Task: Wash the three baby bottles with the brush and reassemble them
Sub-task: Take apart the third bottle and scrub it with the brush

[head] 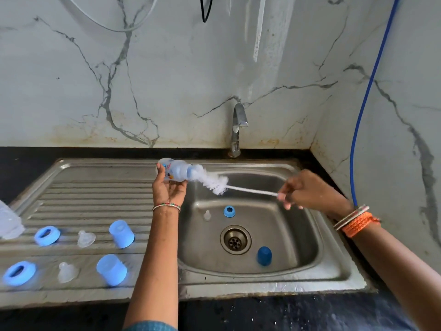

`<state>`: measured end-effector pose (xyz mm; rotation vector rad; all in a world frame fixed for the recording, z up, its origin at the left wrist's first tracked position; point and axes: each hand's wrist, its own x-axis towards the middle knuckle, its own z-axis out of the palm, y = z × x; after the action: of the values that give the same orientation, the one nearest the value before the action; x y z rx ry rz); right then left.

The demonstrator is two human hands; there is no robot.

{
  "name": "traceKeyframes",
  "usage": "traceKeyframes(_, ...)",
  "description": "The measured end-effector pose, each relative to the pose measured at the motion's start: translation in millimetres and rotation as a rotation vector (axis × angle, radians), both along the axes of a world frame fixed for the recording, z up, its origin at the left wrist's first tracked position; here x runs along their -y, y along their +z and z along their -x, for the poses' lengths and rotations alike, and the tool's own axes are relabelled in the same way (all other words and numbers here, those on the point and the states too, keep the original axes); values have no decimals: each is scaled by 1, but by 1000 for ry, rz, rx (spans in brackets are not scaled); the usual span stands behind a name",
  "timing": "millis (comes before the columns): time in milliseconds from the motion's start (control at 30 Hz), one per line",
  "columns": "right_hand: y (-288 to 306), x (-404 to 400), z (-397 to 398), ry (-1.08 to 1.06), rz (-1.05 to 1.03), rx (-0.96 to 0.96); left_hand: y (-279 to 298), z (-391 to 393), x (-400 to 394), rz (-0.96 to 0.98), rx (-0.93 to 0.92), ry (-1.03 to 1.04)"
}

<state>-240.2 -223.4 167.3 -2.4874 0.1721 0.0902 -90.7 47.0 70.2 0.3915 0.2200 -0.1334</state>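
Observation:
My left hand (168, 187) holds a clear baby bottle (175, 170) on its side over the sink's left rim, mouth pointing right. My right hand (307, 191) pinches the end of a white bottle brush (214, 181), whose bristle head sits at the bottle's mouth. In the sink basin (286, 225) lie a clear teat (207, 215), a blue ring (229, 211) and a dark blue cap (264, 256). On the drainboard (95, 187) stand two blue rings (47, 235), two clear teats (86, 238) and two light blue caps (121, 233). Another clear bottle (9, 223) shows at the left edge.
A steel tap (237, 130) stands behind the basin, no water running. The drain (235, 240) is in the basin's middle. A blue hose (365, 99) hangs down the right marble wall. Black counter surrounds the sink.

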Motion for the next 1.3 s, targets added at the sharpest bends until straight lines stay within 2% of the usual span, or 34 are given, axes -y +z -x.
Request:
traceKeyframes(67, 0, 0, 3, 93, -230, -243, 2, 0, 0, -21, 16, -12)
traceKeyframes(133, -1, -3, 5, 81, -192, -239, 5, 2, 1, -8, 17, -10)
traceKeyframes(233, -4, -6, 6, -92, 176, 65, 7, 2, -1, 19, 3, 2)
traceKeyframes(300, -6, -11, 6, -161, 318, 305, 9, 3, -2, 46, 3, 14)
traceKeyframes(333, -4, -13, 6, -166, 346, 362, 9, 3, -2, 52, 6, 19)
traceKeyframes(367, -3, -12, 4, -159, 347, 329, 7, 2, -2, 64, 17, 21)
traceKeyframes(400, -1, -11, 1, -126, 291, 210, 7, 2, -3, 90, 43, 16)
traceKeyframes(433, 1, -11, -1, -88, 157, 26, 7, 3, -4, 121, 67, 3)
traceKeyframes(500, -1, -11, -2, -29, -262, -319, 10, 4, -5, 193, 93, -5)
traceKeyframes(533, -4, -10, -3, -9, -394, -393, 11, 4, -6, 226, 95, 3)
traceKeyframes(567, -6, -9, -3, 17, -435, -392, 12, 4, -7, 243, 95, 21)
traceKeyframes(633, -9, -7, -3, 50, -325, -268, 13, 5, -7, 229, 75, 62)
traceKeyframes(733, -8, -7, -1, 36, 25, -10, 13, 9, -7, 182, 46, 97)
traceKeyframes(833, -10, -9, 0, -40, 123, 270, 15, 11, -6, 178, 37, 101)
traceKeyframes(900, -5, -9, -2, -38, 86, 225, 15, 11, -7, 197, 59, 102)
traceKeyframes(1000, 2, -11, -3, 21, -41, -122, 15, 12, -9, 173, 88, 73)
traceKeyframes(1067, 2, -13, -1, 19, 17, -160, 13, 10, -11, 168, 102, 69)
traceKeyframes(1100, 2, -16, 1, -6, 89, -97, 11, 9, -12, 169, 108, 79)
traceKeyframes(1167, 0, -19, 5, -97, 237, 152, 7, 5, -12, 170, 104, 98)
traceKeyframes(1233, 0, -21, 5, -128, 447, 552, 4, 2, -9, 144, 84, 91)
traceKeyframes(1300, -2, -18, 2, -13, 672, 902, 3, 3, -5, 63, 34, 64)
